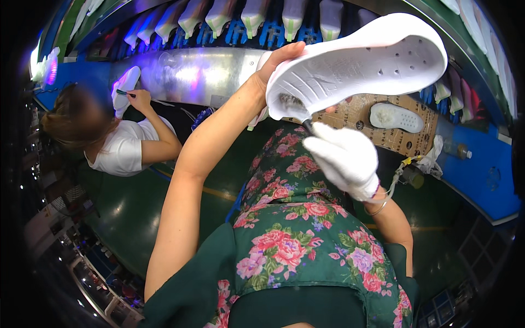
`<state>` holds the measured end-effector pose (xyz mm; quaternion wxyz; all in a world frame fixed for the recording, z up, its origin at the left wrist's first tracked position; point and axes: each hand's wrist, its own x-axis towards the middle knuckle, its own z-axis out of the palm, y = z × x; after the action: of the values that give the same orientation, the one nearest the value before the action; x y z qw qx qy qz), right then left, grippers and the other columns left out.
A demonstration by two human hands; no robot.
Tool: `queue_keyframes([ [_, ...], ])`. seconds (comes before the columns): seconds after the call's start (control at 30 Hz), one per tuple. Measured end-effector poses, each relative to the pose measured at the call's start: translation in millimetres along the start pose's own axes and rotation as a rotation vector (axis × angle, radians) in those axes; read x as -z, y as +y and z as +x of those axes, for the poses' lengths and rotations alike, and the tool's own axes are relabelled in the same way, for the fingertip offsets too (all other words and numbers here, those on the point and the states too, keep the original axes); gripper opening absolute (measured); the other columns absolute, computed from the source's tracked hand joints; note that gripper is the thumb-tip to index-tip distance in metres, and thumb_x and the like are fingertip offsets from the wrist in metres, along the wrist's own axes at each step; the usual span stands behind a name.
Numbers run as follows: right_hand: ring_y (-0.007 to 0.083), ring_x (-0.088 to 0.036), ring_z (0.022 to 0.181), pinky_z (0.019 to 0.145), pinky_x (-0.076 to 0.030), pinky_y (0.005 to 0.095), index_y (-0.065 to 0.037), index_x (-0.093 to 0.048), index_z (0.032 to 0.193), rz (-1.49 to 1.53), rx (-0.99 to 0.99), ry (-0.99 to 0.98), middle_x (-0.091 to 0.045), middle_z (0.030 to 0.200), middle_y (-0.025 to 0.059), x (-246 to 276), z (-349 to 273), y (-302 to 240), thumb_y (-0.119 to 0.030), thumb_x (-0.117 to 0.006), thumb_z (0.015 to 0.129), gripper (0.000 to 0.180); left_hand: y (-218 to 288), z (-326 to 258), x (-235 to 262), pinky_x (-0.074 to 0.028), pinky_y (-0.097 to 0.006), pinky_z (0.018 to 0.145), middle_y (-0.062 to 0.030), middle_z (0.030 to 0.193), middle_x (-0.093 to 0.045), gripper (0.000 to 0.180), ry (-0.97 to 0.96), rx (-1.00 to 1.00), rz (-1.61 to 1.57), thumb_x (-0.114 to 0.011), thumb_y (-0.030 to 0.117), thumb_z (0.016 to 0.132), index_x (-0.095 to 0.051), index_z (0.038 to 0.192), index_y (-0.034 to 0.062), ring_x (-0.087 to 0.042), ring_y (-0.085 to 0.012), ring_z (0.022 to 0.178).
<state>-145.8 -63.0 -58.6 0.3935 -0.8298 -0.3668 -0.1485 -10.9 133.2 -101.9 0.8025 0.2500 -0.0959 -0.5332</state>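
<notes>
Raised toward the conveyor is a large white shoe sole, tilted so its hollow inner face shows small holes at one end and ridges in the middle. My bare left hand grips the near-left end of it by the rim; a fingertip shows below the lower edge. In my white-gloved right hand is a dark-handled brush. Its bristles, blurred, press inside the sole's left end. Below the sole, a second white sole with small holes lies on brown cardboard, a pale lump at its left end.
White shoes on blue holders line the conveyor at the back. A metal ledge runs before it. At left, a co-worker brushes another shoe. A bottle and white cloth sit right, by a blue surface.
</notes>
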Motion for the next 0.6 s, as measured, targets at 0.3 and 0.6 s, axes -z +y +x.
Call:
queue_keyframes([
  [0.3,0.0224,-0.073,0.086,0.079,-0.057,0.0318,-0.007,-0.078,0.097,0.365,-0.464,0.119,-0.076,0.096,0.0108,-6,11,-1,-0.004,-0.081,0.079,0.018,2,-6,16,-0.059,-0.049,0.089,-0.0281,0.126,-0.063,0.085,-0.044,-0.058,-0.156,-0.063,0.06,0.087,-0.046,0.147,0.0012,-0.07,-0.0401,0.102],
  [0.6,0.0228,-0.072,0.088,0.082,-0.056,0.0326,-0.002,-0.077,0.096,0.171,-0.378,0.225,-0.076,0.097,0.0122,29,38,32,0.002,-0.078,0.079,0.018,-35,-30,5,-0.052,-0.057,0.098,-0.0273,0.141,-0.053,0.088,0.253,-0.286,-0.135,-0.043,0.067,0.096,-0.032,0.155,0.0038,-0.06,-0.0431,0.12],
])
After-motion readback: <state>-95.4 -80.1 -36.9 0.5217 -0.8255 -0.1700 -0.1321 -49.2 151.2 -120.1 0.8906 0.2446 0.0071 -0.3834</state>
